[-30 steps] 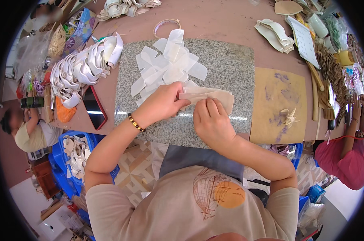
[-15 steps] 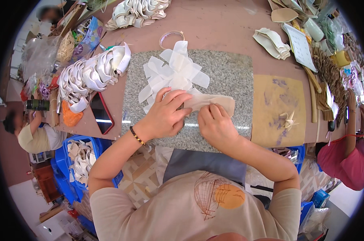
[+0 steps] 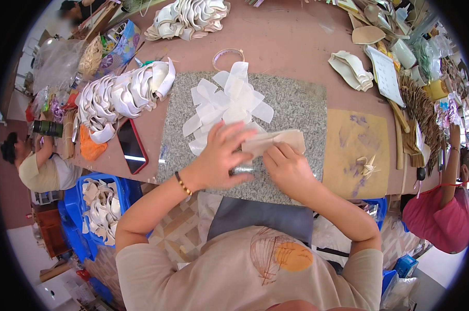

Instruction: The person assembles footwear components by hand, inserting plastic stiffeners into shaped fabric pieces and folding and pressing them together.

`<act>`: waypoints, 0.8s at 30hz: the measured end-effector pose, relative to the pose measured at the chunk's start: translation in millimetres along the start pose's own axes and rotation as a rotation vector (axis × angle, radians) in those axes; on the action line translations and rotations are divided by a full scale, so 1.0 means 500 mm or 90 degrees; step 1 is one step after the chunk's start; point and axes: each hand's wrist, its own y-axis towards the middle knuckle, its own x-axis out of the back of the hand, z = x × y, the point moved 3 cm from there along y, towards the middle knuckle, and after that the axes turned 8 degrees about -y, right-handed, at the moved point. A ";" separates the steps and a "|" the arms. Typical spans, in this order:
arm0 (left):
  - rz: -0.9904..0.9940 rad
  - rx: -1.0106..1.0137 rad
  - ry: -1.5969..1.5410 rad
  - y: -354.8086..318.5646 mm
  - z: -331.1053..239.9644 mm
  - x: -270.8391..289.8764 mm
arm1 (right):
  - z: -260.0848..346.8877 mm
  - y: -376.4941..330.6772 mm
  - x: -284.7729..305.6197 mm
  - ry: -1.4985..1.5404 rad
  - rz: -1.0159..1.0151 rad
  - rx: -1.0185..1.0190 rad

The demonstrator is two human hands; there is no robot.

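Note:
Over the speckled grey stone slab (image 3: pixel 296 96), my right hand (image 3: pixel 290 170) pinches the lower edge of a folded beige strip (image 3: pixel 292 138), thin like cloth or paper. Beside the strip's left end, my left hand (image 3: pixel 218 158) has its fingers spread, slightly smeared by motion, with nothing visible in them. Just beyond it lies a loose heap of translucent white petal-shaped pieces (image 3: pixel 234 98), overlapping one another. The left hand covers the heap's near edge.
A tape roll (image 3: pixel 227 53) lies beyond the slab. To the left are stacked curled white pieces (image 3: pixel 131 93), a red-edged phone (image 3: pixel 133 147) and a blue bin (image 3: pixel 84 207) of scraps. A tan sheet (image 3: pixel 366 129) lies at right. People sit at both sides.
My left hand has come off the strip and spread its fingers. The right hand keeps its pinch, shifted slightly right and down. The whole view has shifted a little.

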 end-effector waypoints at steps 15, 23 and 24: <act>0.170 -0.167 -0.109 -0.025 -0.045 -0.066 | -0.082 -0.033 0.018 0.639 0.144 -0.094; 0.021 0.370 -0.854 -0.045 0.034 -0.054 | -0.105 -0.072 -0.010 0.865 0.215 -0.363; 0.006 0.372 -1.030 -0.062 0.044 -0.073 | -0.098 -0.071 -0.004 0.860 0.207 -0.360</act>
